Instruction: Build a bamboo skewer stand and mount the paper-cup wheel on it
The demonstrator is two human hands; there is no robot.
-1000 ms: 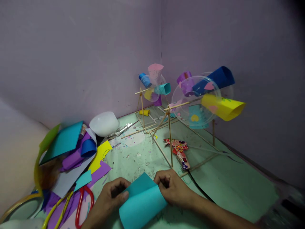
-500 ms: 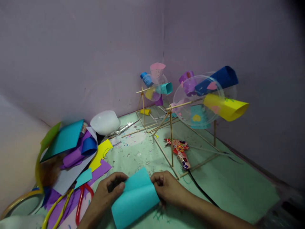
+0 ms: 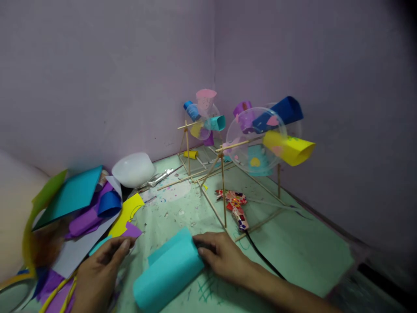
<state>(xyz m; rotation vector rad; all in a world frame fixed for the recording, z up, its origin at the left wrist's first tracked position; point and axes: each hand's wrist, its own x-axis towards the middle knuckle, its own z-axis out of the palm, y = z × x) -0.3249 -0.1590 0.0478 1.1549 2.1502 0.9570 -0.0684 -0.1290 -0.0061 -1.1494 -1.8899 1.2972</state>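
In the head view, a rolled sheet of turquoise paper lies slanted above the table, its loose flap along the far side. My right hand pinches its right end between thumb and fingers. Apart from the roll, my left hand is at the left with bent fingers; thumb and forefinger are slightly apart, and I see nothing between them. Just beyond its fingertips is a purple paper scrap. Yellow scissor handles are partly hidden near my left wrist.
A hot glue gun with a black cord lies beyond my right hand. Behind it stands a stick-framed wheel with paper cups; a smaller wheel stands farther back. Coloured papers, a white bowl and a tape roll crowd the left.
My left hand has let go of the turquoise paper and moved left. The paper is now rolled more tightly, held by my right hand alone. The view has shifted slightly right.
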